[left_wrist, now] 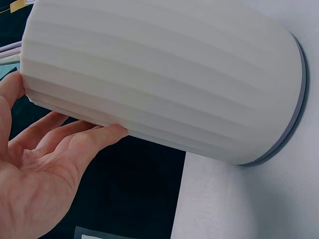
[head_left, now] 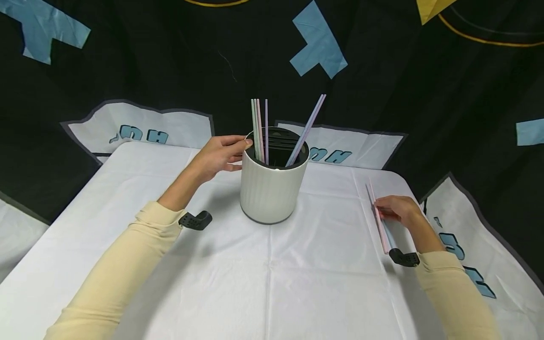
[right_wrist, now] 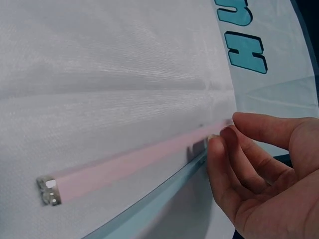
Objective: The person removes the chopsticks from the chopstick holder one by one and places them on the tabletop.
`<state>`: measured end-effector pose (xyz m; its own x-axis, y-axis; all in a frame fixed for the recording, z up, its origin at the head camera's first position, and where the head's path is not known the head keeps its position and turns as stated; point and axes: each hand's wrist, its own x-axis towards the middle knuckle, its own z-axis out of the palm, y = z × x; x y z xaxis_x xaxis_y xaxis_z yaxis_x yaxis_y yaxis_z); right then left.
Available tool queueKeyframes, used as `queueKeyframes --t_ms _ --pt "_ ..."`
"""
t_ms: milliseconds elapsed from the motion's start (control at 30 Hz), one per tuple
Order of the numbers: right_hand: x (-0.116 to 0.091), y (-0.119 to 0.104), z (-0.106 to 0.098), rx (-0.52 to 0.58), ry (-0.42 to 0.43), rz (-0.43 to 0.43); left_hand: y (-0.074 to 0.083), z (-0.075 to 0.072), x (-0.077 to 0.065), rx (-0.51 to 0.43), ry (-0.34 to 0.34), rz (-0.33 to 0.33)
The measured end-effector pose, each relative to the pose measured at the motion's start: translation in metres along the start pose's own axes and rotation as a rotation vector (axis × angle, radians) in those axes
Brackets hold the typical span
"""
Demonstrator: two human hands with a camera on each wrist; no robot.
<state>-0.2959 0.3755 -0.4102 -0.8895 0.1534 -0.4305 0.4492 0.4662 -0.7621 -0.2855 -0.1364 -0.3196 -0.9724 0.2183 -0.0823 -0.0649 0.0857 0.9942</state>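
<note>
A white ribbed bin (head_left: 272, 198) with a black inner rim stands upright on the white table. My left hand (head_left: 218, 156) grips it at the upper left, thumb at the rim and fingers along the outer wall, as the left wrist view also shows. Inside the bin lean green and pink sticks (head_left: 257, 123) and several lavender sticks (head_left: 311, 120). At the table's right side, my right hand (head_left: 397, 208) pinches a long thin pink stick (right_wrist: 124, 167) with a metal-looking end. A light blue stick (right_wrist: 154, 201) runs just below it, under the fingers.
White cloth (head_left: 229, 283) with fold lines covers the table. Behind rises a black fabric backdrop (head_left: 170, 61) with blue patches. White lettered flaps (head_left: 182, 123) hang past the far edge, and another lies beyond the right edge.
</note>
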Motion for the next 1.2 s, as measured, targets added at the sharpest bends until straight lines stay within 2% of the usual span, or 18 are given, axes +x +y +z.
queueKeyframes --t_ms 233,400,500,700,867,1067,1200 --pt "-0.001 -0.004 -0.004 0.048 0.016 0.012 0.0 -0.001 0.0 -0.003 -0.007 0.0" --pt "-0.005 -0.007 -0.005 0.008 0.022 -0.008 -0.001 -0.001 0.001 0.002 -0.01 0.002" --pt "-0.01 -0.016 -0.005 -0.038 0.025 -0.024 0.0 0.0 0.001 0.0 -0.006 -0.003" --pt "-0.026 -0.056 0.0 -0.056 -0.045 -0.123 -0.001 -0.001 0.001 0.01 -0.002 -0.01" --pt "-0.046 -0.098 0.016 -0.058 -0.095 -0.238 -0.001 -0.002 0.0 0.004 -0.002 -0.008" --pt "-0.072 -0.144 0.038 0.009 -0.134 -0.33 -0.001 -0.001 -0.001 0.009 -0.001 0.001" --pt "-0.085 -0.167 0.052 0.053 -0.167 -0.374 -0.001 0.0 -0.001 0.007 -0.001 0.006"
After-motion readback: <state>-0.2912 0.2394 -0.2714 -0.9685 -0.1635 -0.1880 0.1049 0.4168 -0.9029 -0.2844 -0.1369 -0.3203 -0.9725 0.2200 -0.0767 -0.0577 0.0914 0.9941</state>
